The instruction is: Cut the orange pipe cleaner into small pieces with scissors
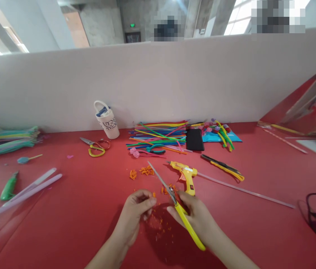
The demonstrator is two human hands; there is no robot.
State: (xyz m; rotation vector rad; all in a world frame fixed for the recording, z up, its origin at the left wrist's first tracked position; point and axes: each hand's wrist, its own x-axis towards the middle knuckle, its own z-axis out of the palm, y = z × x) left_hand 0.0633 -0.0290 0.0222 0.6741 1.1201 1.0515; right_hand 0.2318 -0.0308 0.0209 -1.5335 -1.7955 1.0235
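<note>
My right hand [194, 213] grips a pair of scissors [190, 226] with a yellow handle and a bit of red showing at the pivot. Its blades point up and left, over the table. My left hand [138, 205] is closed in a pinch on a short orange piece [154, 194], whose end sticks out beside the thumb. Small heaps of cut orange pieces [146, 170] lie beyond my hands, and more are partly hidden behind the blades. Orange crumbs [160, 224] are scattered between my wrists. A yellow glue gun [184, 172] lies just past my right hand.
Colourful pipe cleaners [158, 136] lie at the back, beside a black phone [195, 139]. A white cup [108, 121] and a second pair of scissors [96, 147] stand left of them. Black tweezers [222, 166] lie right; a green tool [9, 186] lies left.
</note>
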